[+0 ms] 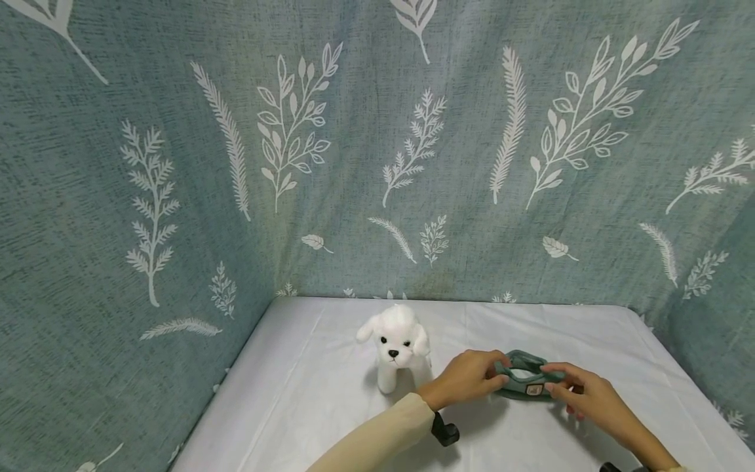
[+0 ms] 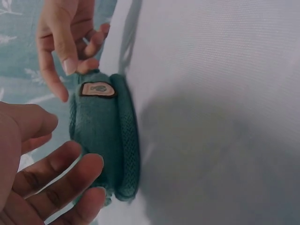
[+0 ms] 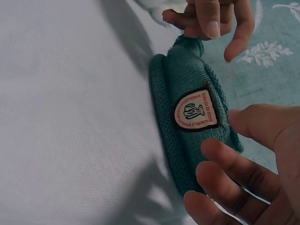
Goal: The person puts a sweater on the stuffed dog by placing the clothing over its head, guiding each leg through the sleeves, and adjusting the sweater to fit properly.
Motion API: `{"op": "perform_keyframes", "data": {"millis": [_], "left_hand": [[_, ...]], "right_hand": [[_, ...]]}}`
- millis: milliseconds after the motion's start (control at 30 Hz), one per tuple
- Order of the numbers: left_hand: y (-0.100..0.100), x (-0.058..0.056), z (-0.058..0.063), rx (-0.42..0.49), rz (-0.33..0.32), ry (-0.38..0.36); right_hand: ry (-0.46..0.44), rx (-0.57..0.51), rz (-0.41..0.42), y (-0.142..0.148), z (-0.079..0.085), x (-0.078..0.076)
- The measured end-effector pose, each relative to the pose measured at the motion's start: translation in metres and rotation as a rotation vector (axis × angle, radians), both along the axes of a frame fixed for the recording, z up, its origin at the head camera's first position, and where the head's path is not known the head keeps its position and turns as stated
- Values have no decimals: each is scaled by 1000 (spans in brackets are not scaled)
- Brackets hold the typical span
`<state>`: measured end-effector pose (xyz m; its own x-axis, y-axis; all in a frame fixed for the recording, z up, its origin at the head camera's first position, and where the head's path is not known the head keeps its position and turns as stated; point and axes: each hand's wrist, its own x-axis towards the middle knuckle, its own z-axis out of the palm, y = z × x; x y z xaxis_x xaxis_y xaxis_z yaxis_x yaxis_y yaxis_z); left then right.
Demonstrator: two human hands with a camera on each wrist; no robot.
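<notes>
A teal knitted band [image 1: 533, 389] with thick rolled edges and a small dark-edged patch [image 3: 196, 110] sits on the white cloth, its round opening facing up. My left hand [image 1: 468, 377] pinches the band's left end, thumb and fingers at the rim. At the opposite end my right hand [image 1: 590, 396] grips the rim near the patch. The left wrist view shows the left fingertips [image 2: 91, 166] against the knit. Left of both hands, a white plush dog [image 1: 396, 344] stands upright, facing me, its lower body partly behind the left wrist.
White cloth covers the table [image 1: 307, 373]. Teal fabric with white leaf prints [image 1: 354, 164] hangs at the back and both sides, close to the table's edges. A black wrist strap [image 1: 444, 431] shows on the left arm.
</notes>
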<state>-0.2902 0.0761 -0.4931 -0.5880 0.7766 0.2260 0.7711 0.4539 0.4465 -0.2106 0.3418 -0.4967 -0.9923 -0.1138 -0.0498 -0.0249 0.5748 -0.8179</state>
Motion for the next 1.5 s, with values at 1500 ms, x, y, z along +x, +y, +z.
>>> {"op": "perform_keyframes", "data": {"millis": [1500], "left_hand": [[27, -9, -14, -114, -9, 27]], "right_hand": [[-64, 24, 74, 7, -6, -14]]}}
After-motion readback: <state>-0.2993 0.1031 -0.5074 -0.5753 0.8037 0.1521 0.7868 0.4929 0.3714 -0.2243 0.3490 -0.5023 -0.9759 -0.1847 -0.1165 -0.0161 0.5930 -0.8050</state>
